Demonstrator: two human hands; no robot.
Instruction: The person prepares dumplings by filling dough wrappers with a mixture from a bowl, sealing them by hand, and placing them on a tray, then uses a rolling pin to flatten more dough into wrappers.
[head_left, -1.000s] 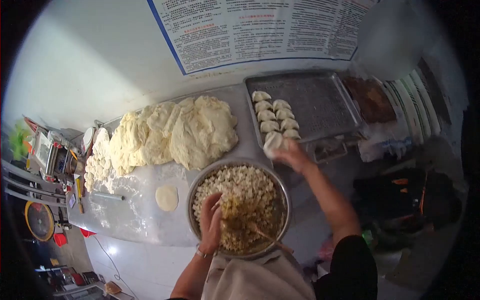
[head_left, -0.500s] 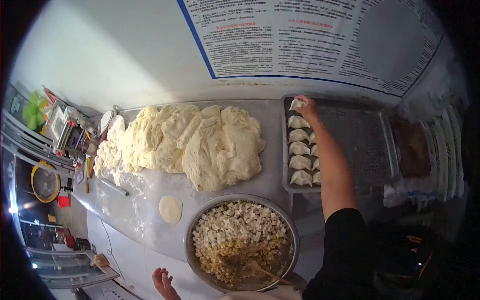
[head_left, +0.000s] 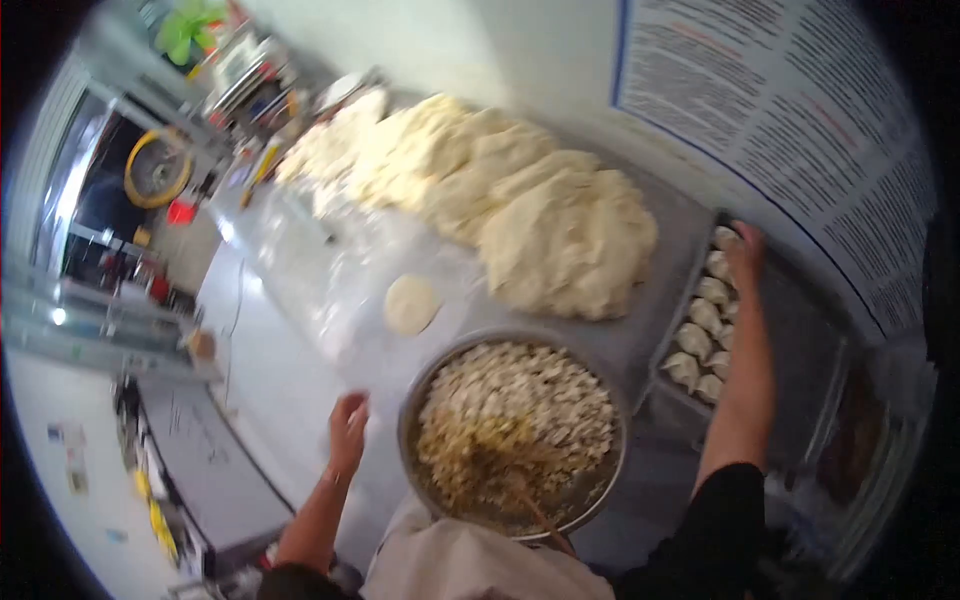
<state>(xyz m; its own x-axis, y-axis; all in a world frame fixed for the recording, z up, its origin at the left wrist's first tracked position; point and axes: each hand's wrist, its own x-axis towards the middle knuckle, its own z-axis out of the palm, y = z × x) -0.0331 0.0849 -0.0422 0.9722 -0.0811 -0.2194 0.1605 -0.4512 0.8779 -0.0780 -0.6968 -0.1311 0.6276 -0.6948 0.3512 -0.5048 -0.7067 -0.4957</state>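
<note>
At the far end of a dark perforated tray [head_left: 800, 330], my right hand [head_left: 745, 255] reaches over the row of pleated dumplings [head_left: 704, 315]. An end dumpling [head_left: 725, 237] lies right beside its fingers, which are blurred and partly hidden; I cannot tell whether they grip it. Raised near the table's front edge, my left hand [head_left: 348, 420] is empty, with loosely bent fingers and the thumb apart. A flat round dough wrapper [head_left: 411, 304] lies on the table beyond it. Between my arms stands a big metal bowl [head_left: 410, 400] of diced white and yellowish filling [head_left: 520, 400], with a wooden stick [head_left: 535, 505] in it.
A large mound of dough [head_left: 570, 230] occupies the back of the metal table [head_left: 460, 275], with small dough pieces [head_left: 325, 155] to its left. A rod [head_left: 312, 220] lies near them. Behind the tray rises a wall with a printed poster [head_left: 760, 100]. A scale and clutter [head_left: 245, 75] stand at far left.
The view has turned and tilted, so the table now appears slanted. My left hand has come further into view, over the table's front edge. My right hand stays at the tray's far end.
</note>
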